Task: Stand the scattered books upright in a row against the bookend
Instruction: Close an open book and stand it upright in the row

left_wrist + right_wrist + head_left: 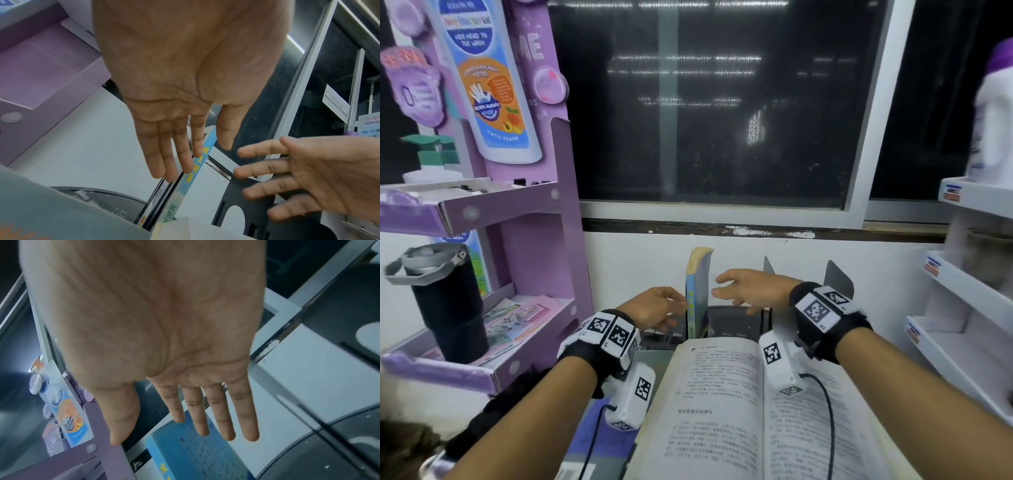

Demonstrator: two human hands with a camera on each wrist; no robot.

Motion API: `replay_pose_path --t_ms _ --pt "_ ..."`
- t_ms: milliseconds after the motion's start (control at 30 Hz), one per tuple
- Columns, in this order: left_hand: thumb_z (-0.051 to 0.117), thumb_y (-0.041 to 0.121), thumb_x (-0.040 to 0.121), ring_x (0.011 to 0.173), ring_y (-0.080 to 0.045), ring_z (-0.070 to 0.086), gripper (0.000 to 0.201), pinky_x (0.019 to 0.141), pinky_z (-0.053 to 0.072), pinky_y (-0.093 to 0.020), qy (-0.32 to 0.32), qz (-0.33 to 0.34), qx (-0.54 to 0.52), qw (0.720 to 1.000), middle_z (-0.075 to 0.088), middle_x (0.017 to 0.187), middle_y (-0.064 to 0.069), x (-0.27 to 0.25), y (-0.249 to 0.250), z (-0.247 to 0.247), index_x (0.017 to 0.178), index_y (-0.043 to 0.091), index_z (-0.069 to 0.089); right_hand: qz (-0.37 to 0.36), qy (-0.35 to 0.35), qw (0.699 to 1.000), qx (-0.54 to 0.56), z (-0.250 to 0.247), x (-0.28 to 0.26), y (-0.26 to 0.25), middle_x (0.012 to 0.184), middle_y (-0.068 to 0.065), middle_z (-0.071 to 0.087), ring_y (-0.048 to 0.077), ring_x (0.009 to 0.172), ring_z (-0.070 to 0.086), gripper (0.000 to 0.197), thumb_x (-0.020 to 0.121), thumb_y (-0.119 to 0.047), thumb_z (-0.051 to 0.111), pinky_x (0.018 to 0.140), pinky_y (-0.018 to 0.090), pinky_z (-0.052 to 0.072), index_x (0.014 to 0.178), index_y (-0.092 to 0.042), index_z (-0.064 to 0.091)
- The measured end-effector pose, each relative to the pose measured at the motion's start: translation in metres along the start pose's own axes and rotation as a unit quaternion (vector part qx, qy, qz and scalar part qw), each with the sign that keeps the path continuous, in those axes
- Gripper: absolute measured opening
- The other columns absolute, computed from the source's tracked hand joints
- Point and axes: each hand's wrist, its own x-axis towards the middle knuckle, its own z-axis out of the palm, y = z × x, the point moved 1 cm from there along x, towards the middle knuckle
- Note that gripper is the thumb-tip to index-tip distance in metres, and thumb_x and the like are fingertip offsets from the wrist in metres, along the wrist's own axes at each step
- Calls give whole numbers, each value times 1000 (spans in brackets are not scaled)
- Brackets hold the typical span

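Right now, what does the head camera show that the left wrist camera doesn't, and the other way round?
Only the head view shows the open book lying in front, the black tumbler on the purple shelf, and the wrist cameras. Only the left wrist view shows the left hand's palm, fingers straight, and the yellow lettering on the spine. Both show the blue book standing upright between the left hand and the open right hand, with the dark bookend beyond.

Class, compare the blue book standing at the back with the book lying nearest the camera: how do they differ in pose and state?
The blue book stands upright; the white-paged book lies flat. The blue book is closed, spine showing; the white-paged book is spread open, text showing. The left hand is at the blue book; neither hand touches the white-paged book. Both carry printed characters.
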Motion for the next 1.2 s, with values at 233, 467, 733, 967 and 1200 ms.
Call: replay_pose_path --t_ms 233,467,733,967,1200 --pt "53 21 96 87 -13 49 12 71 40 -16 -80 4 105 991 55 98 -1 -18 10 29 105 18 60 78 -29 992 -99 -14 -57 46 129 2 55 21 116 54 54 86 -59 59 97 38 51 130 -29 53" --pt "46 38 98 136 -17 35 48 115 23 -31 -124 -10 288 949 40 147 -1 -35 26 49 141 14 43 117 -59 984 -122 -14 -90 79 127 0 58 18 116 55 56 88 -53 61 83 22 47 131 -19 54" --pt "57 43 92 129 -17 42 56 102 31 -25 -135 -28 352 926 43 142 0 -36 26 57 138 15 43 113 -75 985 -106 -4 -92 95 115 -2 69 16 108 65 56 72 -50 80 100 39 50 114 -17 65" --pt "67 38 86 100 -12 54 42 81 42 -20 -124 -9 352 928 58 113 3 -32 30 51 120 16 58 88 -49 992 -75 -6 -91 89 112 2 70 21 105 66 55 68 -41 85 94 40 54 111 -13 65" --pt "80 37 73 93 -16 62 33 83 52 -31 -50 35 328 943 64 101 3 -31 32 34 92 20 59 38 -41 996 -73 -18 -99 70 102 -4 72 14 91 68 42 70 -36 85 75 25 56 102 -18 66"
